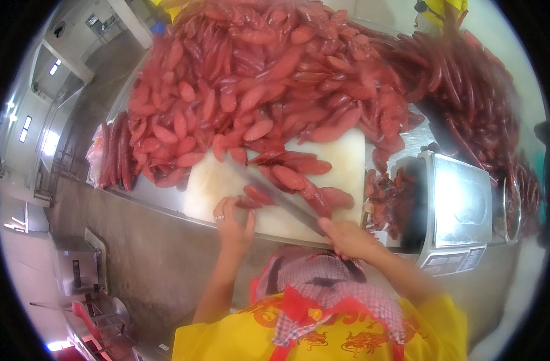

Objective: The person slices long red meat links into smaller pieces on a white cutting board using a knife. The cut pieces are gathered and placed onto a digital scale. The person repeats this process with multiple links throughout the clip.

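On a white cutting board (209, 186) at the table's front, my left hand (233, 216) grips a short piece of red sausage (254, 194) near the board's left front. My right hand (341, 234) is closed on the handle of a long knife (275, 191), whose blade slants up and left across the board. Oval, slant-cut slices (290, 176) lie beside and partly under the blade. Behind the board is a large heap of red slices (245, 72), spilling onto its back edge.
Whole sausages lie piled at right (455, 90) and left (115, 153). Right of the board are dark scraps (386, 204), a metal scale (458, 201) and a round metal vessel (509, 210). Other people in yellow (440, 15) stand behind the table. A concrete floor (148, 253) runs along the front.
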Demonstrator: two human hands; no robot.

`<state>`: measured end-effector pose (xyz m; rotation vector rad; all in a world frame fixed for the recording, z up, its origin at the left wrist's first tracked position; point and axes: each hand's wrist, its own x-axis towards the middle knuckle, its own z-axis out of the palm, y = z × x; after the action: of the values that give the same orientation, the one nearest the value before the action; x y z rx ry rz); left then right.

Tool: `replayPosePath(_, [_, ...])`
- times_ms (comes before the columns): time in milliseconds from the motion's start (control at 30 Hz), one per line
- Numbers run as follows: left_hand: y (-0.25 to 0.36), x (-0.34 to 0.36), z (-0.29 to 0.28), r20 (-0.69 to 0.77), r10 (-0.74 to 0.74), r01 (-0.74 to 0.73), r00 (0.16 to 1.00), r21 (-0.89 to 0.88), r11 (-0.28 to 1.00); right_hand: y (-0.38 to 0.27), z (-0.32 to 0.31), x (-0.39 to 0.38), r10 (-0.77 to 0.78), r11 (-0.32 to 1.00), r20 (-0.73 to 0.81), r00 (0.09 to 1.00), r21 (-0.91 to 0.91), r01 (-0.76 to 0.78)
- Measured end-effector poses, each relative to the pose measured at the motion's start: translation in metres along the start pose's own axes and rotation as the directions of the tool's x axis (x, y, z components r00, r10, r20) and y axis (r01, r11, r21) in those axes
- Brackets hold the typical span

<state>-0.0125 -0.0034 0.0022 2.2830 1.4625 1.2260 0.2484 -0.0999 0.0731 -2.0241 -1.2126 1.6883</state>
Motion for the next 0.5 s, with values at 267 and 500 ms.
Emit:
replayPosePath(267, [0.025, 0.044, 0.058, 0.158, -0.137, 0.159, 0.978, -0.136, 0.978, 0.104, -0.019, -0.075, 0.341, 0.744, -0.148, 0.928, 0.645, -0.171])
replayPosePath(500, [0.057, 0.043, 0.092, 0.053, -0.306, 0.310, 0.950, -0.238, 0.921, 0.123, -0.010, -0.093, 0.344, 0.746, -0.058, 0.937, 0.623, -0.235])
